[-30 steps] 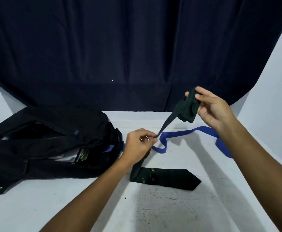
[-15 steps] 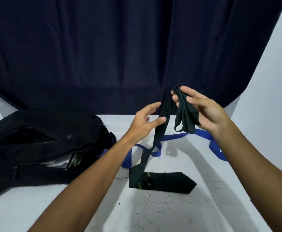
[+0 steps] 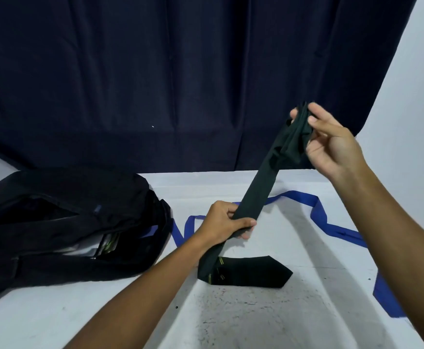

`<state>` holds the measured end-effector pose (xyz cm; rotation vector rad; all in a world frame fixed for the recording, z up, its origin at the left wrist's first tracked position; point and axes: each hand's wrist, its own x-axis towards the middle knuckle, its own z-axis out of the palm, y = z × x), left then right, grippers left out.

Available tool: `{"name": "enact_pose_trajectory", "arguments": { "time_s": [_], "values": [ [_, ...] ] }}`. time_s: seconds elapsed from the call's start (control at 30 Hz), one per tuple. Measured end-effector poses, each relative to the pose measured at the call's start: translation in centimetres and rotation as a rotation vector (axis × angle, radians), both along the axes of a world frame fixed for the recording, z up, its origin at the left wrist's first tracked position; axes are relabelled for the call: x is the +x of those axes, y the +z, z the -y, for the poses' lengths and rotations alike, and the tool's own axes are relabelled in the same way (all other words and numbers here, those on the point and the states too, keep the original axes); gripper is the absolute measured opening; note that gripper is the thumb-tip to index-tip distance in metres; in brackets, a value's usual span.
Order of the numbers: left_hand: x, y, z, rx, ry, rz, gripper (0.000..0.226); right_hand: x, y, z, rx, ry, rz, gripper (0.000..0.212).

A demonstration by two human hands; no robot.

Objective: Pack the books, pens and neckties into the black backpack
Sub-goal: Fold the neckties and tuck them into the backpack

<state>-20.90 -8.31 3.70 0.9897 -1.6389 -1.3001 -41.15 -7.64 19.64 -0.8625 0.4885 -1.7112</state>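
Necktie [image 3: 258,190] stretches taut for folding: left hand [image 3: 224,222] fisted around its middle, right hand [image 3: 331,144] at two o'clock pinching gathered folds.

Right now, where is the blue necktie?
In the head view the blue necktie lies loose on the white table, trailing from the black backpack on the left, behind the held dark green necktie, to the right edge.

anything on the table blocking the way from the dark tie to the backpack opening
Nothing visible does. The dark tie is held in both hands, and the black backpack lies open to its left; only the blue tie lies between, flat on the table.
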Motion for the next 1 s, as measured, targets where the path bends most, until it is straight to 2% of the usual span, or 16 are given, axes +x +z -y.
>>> {"name": "enact_pose_trajectory", "arguments": {
  "time_s": [0.13, 0.3, 0.4, 0.47, 0.53, 0.63, 0.77, 0.83, 0.9, 1.0],
  "values": [
    [1.5, -1.8, 0.6, 0.023, 0.111, 0.018, 0.024, -0.6, 1.1, 0.8, -0.021, -0.082, 0.028, 0.027],
    [2.7, -3.5, 1.2, -0.129, 0.328, 0.122, 0.02, 0.1, 1.2, 1.4, -0.035, -0.106, -0.037, 0.028],
    [3.2, -3.5, 1.9, -0.1, 0.314, 0.2, 0.034, 1.2, 1.0, 1.0, -0.022, -0.011, -0.08, 0.028],
    [3.5, -2.7, 2.1, -0.099, 0.246, 0.239, 0.031, 2.0, 0.9, 0.4, -0.003, 0.075, -0.111, 0.028],
    [3.3, -1.1, 2.0, -0.079, 0.168, 0.099, 0.024, 2.9, 0.7, -0.4, 0.016, 0.152, -0.15, 0.029],
    [2.4, 2.1, 2.4, -0.13, 0.163, -0.162, 0.038, 4.2, 0.3, -1.4, 0.043, 0.25, -0.189, 0.029],
    [0.8, 6.5, 2.4, -0.118, 0.075, -0.369, 0.026, 5.2, -0.4, -2.3, 0.06, 0.327, -0.196, 0.03],
    [0.4, 7.1, 2.1, -0.097, 0.008, -0.377, 0.017, 5.2, -0.7, -2.4, 0.065, 0.326, -0.195, 0.03],
    [0.5, 6.7, 1.7, -0.083, -0.026, -0.309, 0.011, 4.7, -1.0, -2.4, 0.071, 0.308, -0.196, 0.031],
    [1.0, 5.7, 0.8, -0.053, -0.034, -0.247, 0.012, 3.7, -1.4, -2.0, 0.09, 0.269, -0.202, 0.035]
  ]
}}
